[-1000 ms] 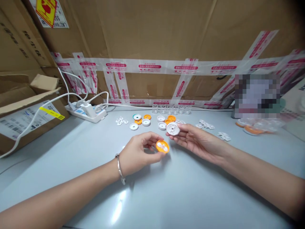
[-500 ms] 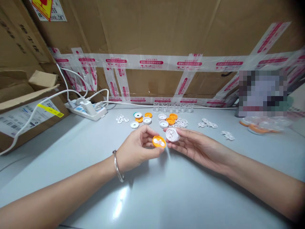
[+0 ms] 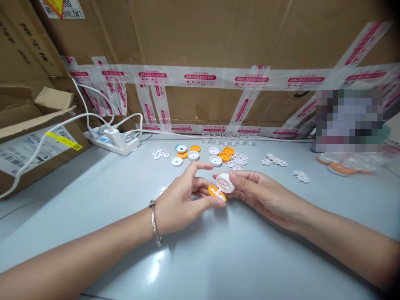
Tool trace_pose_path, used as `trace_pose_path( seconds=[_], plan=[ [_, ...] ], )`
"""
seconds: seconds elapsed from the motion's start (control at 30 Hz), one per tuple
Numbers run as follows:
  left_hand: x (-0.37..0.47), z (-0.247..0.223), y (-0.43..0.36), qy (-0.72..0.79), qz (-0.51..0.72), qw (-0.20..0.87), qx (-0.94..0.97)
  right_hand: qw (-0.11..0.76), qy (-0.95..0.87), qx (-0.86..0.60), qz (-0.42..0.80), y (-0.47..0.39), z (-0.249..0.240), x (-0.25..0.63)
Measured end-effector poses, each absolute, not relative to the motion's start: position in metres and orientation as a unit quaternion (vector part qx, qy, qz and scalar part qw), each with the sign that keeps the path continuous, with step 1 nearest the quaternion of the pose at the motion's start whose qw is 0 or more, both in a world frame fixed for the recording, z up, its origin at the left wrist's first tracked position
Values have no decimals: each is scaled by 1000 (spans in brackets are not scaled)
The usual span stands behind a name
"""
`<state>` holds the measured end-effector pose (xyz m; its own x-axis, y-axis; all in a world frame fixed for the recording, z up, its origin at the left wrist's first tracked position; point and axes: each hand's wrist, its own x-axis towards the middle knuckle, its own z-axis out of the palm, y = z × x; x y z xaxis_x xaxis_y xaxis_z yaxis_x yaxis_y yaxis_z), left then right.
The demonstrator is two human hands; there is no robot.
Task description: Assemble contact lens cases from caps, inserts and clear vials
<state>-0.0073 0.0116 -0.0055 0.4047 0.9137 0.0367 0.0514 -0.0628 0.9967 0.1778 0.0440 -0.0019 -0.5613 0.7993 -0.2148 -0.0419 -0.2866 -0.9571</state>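
"Right, what's in each grip from where you sit?"

"I've got the left hand (image 3: 179, 200) closed on an orange cap (image 3: 212, 190), thumb at the near lower edge, other fingers behind. Index is lifted clear, probably so it doesn't block the face. Right hand (image 3: 268, 196) grasps a white round part (image 3: 225, 183), thumb on its upper side, fingers beneath."

"Why the tilt?"

"My read: it turns the cap's inner face toward the white part. White bits (image 3: 220, 196) sit in the cap, one standing up toward that part. The two held parts are very close, both up off the desk (image 3: 234, 254). Can't tell if they touch."

"And the loose stuff?"

"Beyond the hands. Small white pegs (image 3: 160, 153) on the left, then a group of round caps (image 3: 193, 156) in white and orange, more round lids (image 3: 215, 161) to the right of those, lattice pieces (image 3: 240, 160) just beside. Looks sorted by kind, likely for easy picking. Clear cups (image 3: 215, 138) stand in a row at the back, out of the hands' way, I'd guess."

"Edges?"

"Power strip (image 3: 126, 146) at back left, next to the open carton (image 3: 40, 146). Clear bag (image 3: 359, 160) with orange and white parts far right; contents too blurred for me to count."
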Motion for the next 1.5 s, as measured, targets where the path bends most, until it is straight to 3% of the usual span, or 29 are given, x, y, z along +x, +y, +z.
trace_pose_path(
  seconds=[0.63,1.5],
  plan=[
    [-6,-10,7,408,376,487,675,288,-640,-417,578,36,0,178],
    [-5,-20,18,408,365,608,574,299,-630,-460,550,46,-4,180]
  ],
)
